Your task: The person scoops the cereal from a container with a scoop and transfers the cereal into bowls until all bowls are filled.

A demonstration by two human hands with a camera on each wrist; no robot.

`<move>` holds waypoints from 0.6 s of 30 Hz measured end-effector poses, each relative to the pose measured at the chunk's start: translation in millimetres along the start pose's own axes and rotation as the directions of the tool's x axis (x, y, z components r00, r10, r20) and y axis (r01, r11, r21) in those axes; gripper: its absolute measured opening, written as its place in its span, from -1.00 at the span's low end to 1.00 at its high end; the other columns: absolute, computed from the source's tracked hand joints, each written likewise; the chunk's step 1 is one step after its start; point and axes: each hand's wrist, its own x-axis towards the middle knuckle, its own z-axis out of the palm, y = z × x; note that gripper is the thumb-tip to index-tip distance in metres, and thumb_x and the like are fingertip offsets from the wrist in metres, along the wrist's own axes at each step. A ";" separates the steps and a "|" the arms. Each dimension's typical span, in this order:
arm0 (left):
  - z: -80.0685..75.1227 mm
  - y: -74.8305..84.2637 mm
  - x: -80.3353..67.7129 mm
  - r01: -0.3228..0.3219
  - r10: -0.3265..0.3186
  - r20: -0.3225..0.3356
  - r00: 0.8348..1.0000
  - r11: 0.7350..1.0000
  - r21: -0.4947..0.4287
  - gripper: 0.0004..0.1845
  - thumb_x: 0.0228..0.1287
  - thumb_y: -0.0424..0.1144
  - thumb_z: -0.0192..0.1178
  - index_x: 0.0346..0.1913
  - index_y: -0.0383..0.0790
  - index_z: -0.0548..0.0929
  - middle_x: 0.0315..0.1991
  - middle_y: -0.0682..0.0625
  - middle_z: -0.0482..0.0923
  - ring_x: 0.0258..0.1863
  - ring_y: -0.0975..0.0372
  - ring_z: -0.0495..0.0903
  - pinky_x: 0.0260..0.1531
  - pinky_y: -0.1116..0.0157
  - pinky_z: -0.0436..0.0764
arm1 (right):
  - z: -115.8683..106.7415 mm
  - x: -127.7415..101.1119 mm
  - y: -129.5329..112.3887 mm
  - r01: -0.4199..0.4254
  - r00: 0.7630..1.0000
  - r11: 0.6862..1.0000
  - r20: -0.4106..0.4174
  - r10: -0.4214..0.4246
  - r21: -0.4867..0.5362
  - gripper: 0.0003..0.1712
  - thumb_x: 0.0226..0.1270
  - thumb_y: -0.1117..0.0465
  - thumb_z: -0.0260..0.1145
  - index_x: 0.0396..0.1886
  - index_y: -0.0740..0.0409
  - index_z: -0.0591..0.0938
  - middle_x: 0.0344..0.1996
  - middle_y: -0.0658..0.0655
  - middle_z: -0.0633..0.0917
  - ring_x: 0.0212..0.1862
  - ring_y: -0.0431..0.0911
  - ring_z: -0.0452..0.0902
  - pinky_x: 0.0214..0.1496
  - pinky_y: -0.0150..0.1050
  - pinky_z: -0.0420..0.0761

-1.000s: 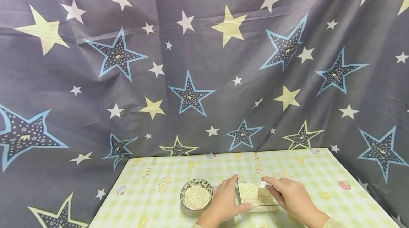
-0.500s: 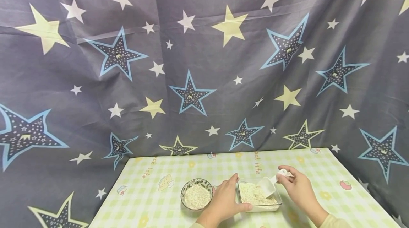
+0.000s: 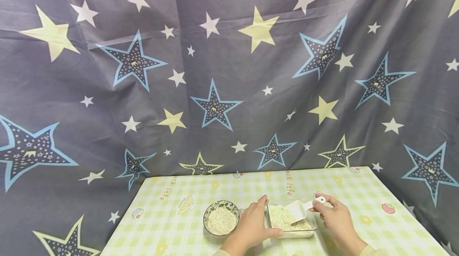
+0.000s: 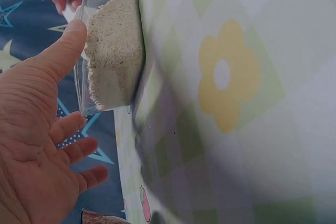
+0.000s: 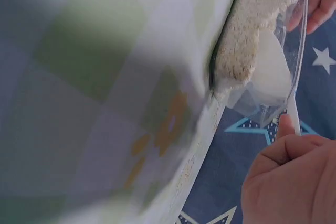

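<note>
A clear glass container (image 3: pixel 295 233) of pale oat-like flakes (image 3: pixel 281 217) stands on the table. My left hand (image 3: pixel 250 224) holds its left end, thumb over the near rim and fingers along the left side. In the left wrist view the thumb (image 4: pixel 68 45) lies at the rim and the other fingers are spread. My right hand (image 3: pixel 336 218) pinches the handle of a white scoop (image 3: pixel 297 211) at the container's right end. In the right wrist view the scoop's bowl (image 5: pixel 272 69) is tilted down against the flakes inside the glass. Part of the handle is hidden.
A leaf-patterned bowl (image 3: pixel 206 224) filled with similar flakes stands left of my left hand. A green checked cloth (image 3: pixel 150 212) covers the table. Behind its far edge hangs a dark curtain (image 3: pixel 229 64) with stars.
The scoop has come out of the flakes on the right and tipped so its bowl and handle show. My right hand has shifted right and changed its angle. My left hand stays put.
</note>
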 end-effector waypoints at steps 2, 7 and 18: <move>0.6 -0.4 0.5 0.001 -0.001 0.005 1.000 1.000 -0.004 0.32 -0.07 0.37 0.61 0.64 -0.26 0.25 0.39 -0.13 0.61 0.35 -0.10 0.60 0.38 -0.21 0.58 | -4.3 1.2 1.8 -0.010 1.000 1.000 -0.008 0.011 0.030 -0.33 0.55 0.16 0.38 0.51 0.35 0.45 -0.49 -0.13 0.84 -0.64 -0.33 0.25 -0.61 -0.43 0.31; 1.3 -1.4 0.7 0.005 -0.005 0.013 1.000 1.000 -0.007 0.32 -0.06 0.37 0.60 0.65 -0.25 0.24 0.42 -0.10 0.60 0.37 -0.10 0.59 0.37 -0.22 0.58 | -16.5 4.2 6.3 -0.069 0.997 0.989 0.045 0.064 0.130 -0.34 0.65 0.12 0.27 0.55 0.35 0.34 -0.47 -0.22 0.82 -0.59 -0.35 0.29 -0.59 -0.45 0.31; -0.6 -0.3 -0.2 0.018 -0.018 0.016 1.000 0.999 -0.028 0.30 -0.05 0.35 0.61 0.65 -0.23 0.24 0.42 -0.10 0.59 0.37 -0.11 0.58 0.36 -0.35 0.53 | -26.4 11.2 16.8 -0.311 0.931 0.814 0.327 0.159 0.490 -0.27 0.82 0.16 -0.10 0.75 0.20 -0.14 -0.20 -0.14 0.76 -0.48 -0.46 0.24 -0.54 -0.58 0.29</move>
